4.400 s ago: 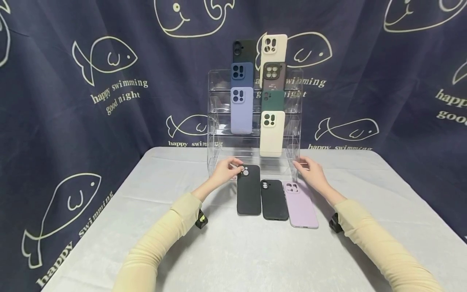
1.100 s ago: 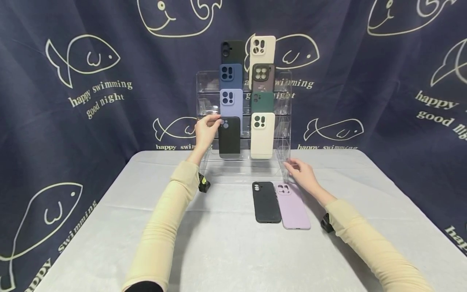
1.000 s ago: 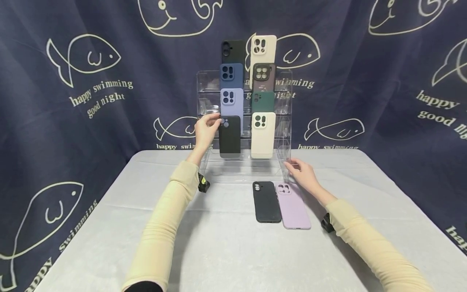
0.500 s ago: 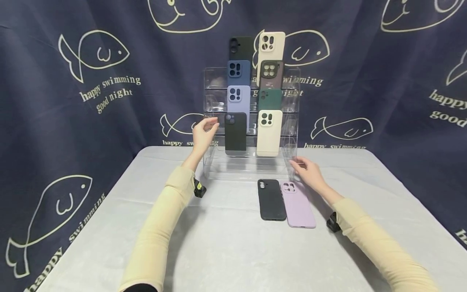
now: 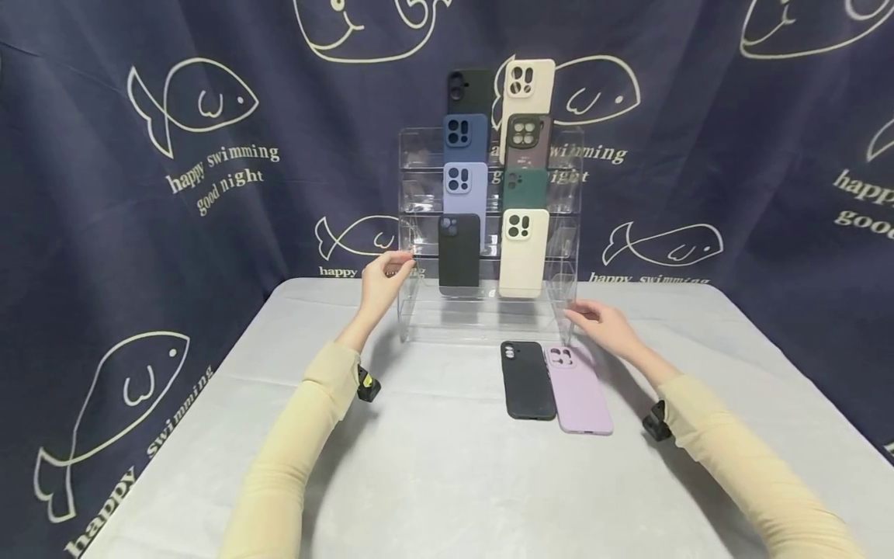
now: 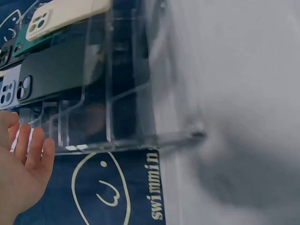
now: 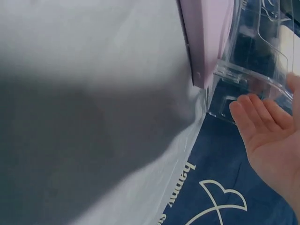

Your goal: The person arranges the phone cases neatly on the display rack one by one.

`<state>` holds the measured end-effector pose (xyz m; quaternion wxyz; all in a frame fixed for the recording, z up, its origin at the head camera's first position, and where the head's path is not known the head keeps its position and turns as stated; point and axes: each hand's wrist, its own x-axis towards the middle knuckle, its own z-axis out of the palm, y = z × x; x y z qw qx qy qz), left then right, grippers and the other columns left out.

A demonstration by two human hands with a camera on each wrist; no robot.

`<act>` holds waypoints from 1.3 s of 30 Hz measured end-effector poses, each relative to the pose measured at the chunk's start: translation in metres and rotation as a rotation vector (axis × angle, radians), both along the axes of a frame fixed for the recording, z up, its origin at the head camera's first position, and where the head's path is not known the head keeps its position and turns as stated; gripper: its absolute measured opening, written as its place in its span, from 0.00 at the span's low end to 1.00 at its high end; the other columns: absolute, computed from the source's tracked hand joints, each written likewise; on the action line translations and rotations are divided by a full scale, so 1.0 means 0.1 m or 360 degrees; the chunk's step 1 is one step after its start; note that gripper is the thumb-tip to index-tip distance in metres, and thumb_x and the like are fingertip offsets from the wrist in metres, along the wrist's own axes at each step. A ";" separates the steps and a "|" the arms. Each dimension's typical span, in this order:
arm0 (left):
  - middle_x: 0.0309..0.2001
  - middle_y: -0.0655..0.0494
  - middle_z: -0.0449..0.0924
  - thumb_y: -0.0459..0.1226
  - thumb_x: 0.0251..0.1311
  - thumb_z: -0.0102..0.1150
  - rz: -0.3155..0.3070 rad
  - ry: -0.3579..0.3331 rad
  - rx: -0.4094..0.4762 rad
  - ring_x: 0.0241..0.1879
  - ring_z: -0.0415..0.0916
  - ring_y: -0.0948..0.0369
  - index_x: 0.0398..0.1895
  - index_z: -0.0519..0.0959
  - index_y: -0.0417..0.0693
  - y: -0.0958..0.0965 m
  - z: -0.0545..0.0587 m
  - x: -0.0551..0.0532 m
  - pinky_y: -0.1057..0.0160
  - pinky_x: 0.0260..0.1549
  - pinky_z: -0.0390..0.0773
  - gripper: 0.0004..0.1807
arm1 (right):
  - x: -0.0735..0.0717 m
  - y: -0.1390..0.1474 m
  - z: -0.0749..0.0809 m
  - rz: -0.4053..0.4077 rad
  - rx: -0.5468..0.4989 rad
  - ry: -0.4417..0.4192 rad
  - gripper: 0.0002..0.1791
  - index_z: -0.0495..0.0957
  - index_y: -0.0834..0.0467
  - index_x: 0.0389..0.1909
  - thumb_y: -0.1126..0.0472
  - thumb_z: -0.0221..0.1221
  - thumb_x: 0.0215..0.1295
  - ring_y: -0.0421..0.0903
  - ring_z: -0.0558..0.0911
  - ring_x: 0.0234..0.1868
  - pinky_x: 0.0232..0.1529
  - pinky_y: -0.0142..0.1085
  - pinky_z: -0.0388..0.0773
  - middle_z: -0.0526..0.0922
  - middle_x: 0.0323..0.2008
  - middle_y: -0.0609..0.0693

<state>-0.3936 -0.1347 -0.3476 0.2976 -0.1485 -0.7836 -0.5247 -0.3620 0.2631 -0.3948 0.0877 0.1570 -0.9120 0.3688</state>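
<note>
A clear tiered display stand (image 5: pixel 419 310) holds phone cases in two columns. At its left side, my left hand (image 5: pixel 380 287) has its fingertips right by the side panel, with thumb and fingers relaxed and no case between them. A black phone case (image 5: pixel 459 256) stands upright in a lower tier close by, clear of the hand. My right hand (image 5: pixel 608 330) pinches the stand's lower right edge between thumb and fingers. In front of the stand, a dark phone case (image 5: pixel 528 384) and a lilac phone case (image 5: pixel 581 396) lie side by side, the lilac one nearer my right hand.
Above the black case are a lavender case (image 5: pixel 475 194), a blue case (image 5: pixel 476 147) and another dark case. Beside them stand a cream case (image 5: pixel 524 260), a green case (image 5: pixel 532 189) and others. The pale tablecloth (image 5: pixel 433 481) meets a dark blue fish-print curtain (image 5: pixel 209 256) behind.
The black phone case went from the table into the stand's lower left slot. My left hand let go of it and moved left and down. My right hand stayed at the stand's edge.
</note>
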 end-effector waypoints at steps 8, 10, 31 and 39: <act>0.39 0.42 0.83 0.33 0.58 0.61 0.0019 -0.0014 -0.0057 0.33 0.81 0.51 0.39 0.81 0.36 -0.16 -0.19 0.10 0.64 0.38 0.83 0.09 | 0.09 0.11 -0.01 0.0152 0.0148 -0.0073 0.27 0.71 0.71 0.55 0.53 0.56 0.66 0.63 0.79 0.49 0.55 0.54 0.75 0.78 0.50 0.69; 0.39 0.42 0.83 0.33 0.58 0.61 0.0018 -0.0037 -0.0045 0.33 0.80 0.51 0.39 0.81 0.36 -0.20 -0.22 0.12 0.63 0.39 0.83 0.09 | 0.11 0.13 -0.03 0.0173 0.0201 -0.0102 0.26 0.73 0.70 0.54 0.53 0.58 0.64 0.61 0.80 0.48 0.53 0.53 0.76 0.80 0.48 0.67; 0.36 0.44 0.82 0.31 0.59 0.57 0.0170 0.0163 -0.0839 0.34 0.80 0.51 0.38 0.80 0.38 -0.59 -0.46 0.16 0.57 0.37 0.83 0.07 | 0.22 0.20 -0.13 0.0270 0.0467 -0.0172 0.38 0.72 0.74 0.54 0.51 0.69 0.49 0.50 0.76 0.38 0.40 0.40 0.76 0.78 0.40 0.63; 0.39 0.47 0.80 0.33 0.60 0.56 0.0268 0.0207 -0.1186 0.37 0.80 0.51 0.43 0.79 0.40 -0.57 -0.51 0.21 0.56 0.34 0.83 0.09 | 0.26 0.21 -0.15 0.0239 0.0462 -0.0233 0.40 0.71 0.76 0.53 0.49 0.69 0.49 0.52 0.73 0.39 0.41 0.40 0.75 0.71 0.38 0.62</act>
